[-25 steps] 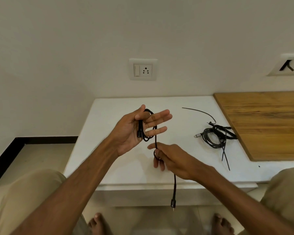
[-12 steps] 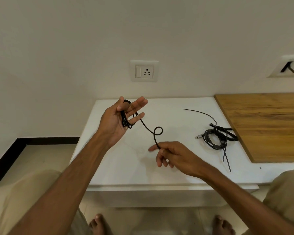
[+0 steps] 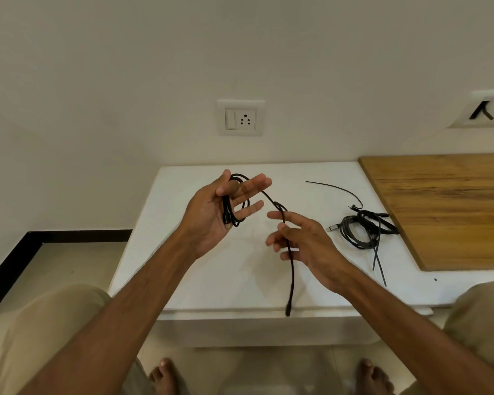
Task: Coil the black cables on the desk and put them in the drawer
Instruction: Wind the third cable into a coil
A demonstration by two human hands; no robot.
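My left hand [image 3: 211, 209] is raised over the white desk [image 3: 200, 275], palm up. Its thumb pins several loops of a black cable [image 3: 236, 208] against the palm, and the fingers are stretched out. From there the cable runs down to the right, makes a small kink, and passes between the thumb and index finger of my right hand [image 3: 308, 243]. The other fingers of that hand are loosely spread. The free end with its plug [image 3: 288, 309] hangs at the desk's front edge. A second bundle of dark cables [image 3: 362, 229] lies on the desk to the right.
A wooden board [image 3: 445, 206] covers the desk's right part. A thin black tie [image 3: 335, 188] and two more ties [image 3: 378, 263] lie near the bundle. A wall socket [image 3: 241, 118] sits above the desk. My knees flank the desk front. No drawer is in view.
My left hand moved right and down, back toward the right hand. The open loop between the hands has shrunk to a small kink. The free end now hangs straight down.
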